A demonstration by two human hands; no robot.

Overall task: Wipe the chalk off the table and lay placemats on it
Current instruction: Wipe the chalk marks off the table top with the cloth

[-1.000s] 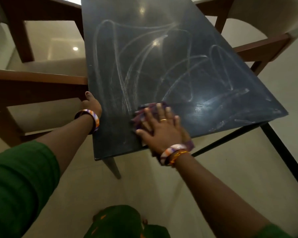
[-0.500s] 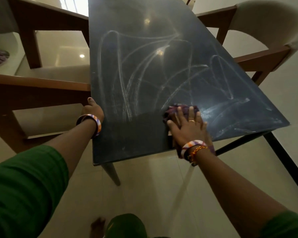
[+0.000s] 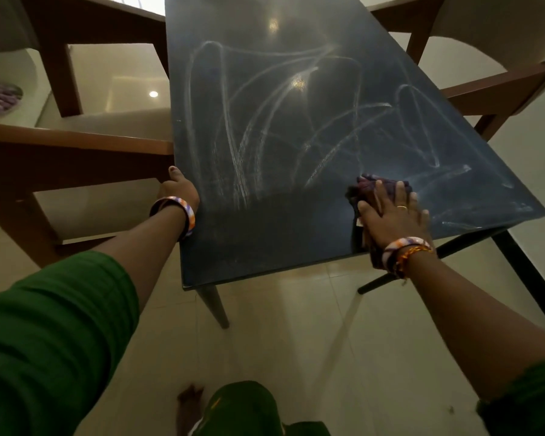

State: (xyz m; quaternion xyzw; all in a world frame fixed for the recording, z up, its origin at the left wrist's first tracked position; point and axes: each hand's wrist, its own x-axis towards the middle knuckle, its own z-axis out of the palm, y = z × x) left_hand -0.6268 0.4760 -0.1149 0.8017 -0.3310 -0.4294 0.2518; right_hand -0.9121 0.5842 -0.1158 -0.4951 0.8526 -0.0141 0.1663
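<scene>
Chalk-streaked dark tabletop [image 3: 296, 121] under a wiping cloth.
Right hand [image 3: 394, 215], fingers flat and spread, presses a purple cloth [image 3: 368, 187] onto the tabletop at centre right of the frame, near its lower right corner. Left hand [image 3: 178, 188] curls around the tabletop's left edge. White chalk marks [image 3: 243, 146] cover the middle; wooden chairs [image 3: 76, 146] flank both sides.

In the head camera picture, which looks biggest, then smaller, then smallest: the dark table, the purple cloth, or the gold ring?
1. The table looks biggest by far.
2. The cloth under the right hand is next, though part of it is hidden.
3. The ring looks smallest.
</scene>
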